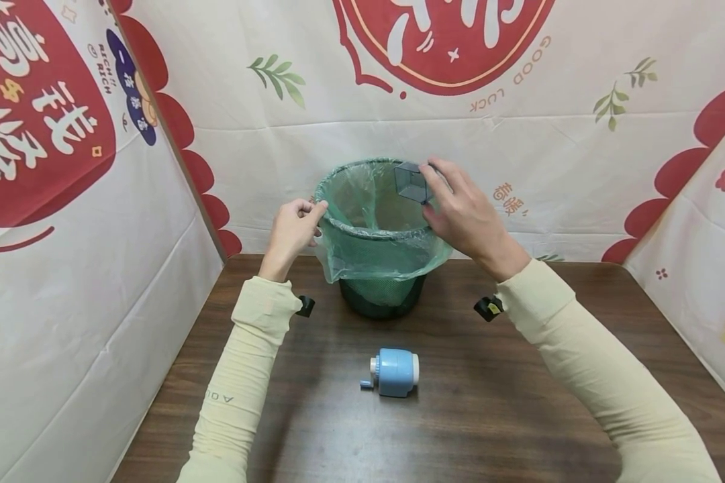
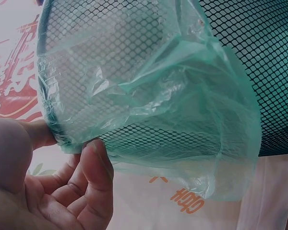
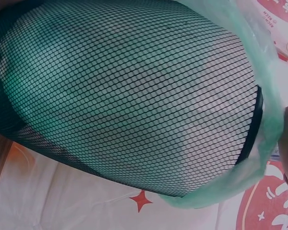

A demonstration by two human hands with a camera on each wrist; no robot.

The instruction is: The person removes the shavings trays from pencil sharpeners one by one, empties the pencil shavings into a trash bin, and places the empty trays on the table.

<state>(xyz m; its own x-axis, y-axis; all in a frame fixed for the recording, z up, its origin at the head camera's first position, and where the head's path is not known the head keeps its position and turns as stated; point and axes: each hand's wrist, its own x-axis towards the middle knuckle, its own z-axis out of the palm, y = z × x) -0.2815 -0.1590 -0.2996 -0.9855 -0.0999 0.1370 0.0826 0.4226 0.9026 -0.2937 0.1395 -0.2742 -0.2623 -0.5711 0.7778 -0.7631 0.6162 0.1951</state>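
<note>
A black mesh bin (image 1: 382, 308) stands at the back of the table, lined with a thin green plastic bag (image 1: 377, 258) folded down over its rim. My left hand (image 1: 293, 227) pinches the bag-covered rim on the left side. In the left wrist view, the thumb and forefinger (image 2: 97, 165) close on the rim. My right hand (image 1: 465, 215) holds a small clear grey plastic box (image 1: 409, 184) between thumb and fingers, tilted over the right part of the bin's mouth. A light blue crank pencil sharpener (image 1: 395, 372) lies in front of the bin, its handle pointing left.
The brown wooden table (image 1: 471, 416) ends at a white printed cloth backdrop (image 1: 229, 161) close behind the bin. Similar cloth walls stand to the left and right. A black wrist-camera mount (image 1: 489, 307) sticks out beside the right cuff.
</note>
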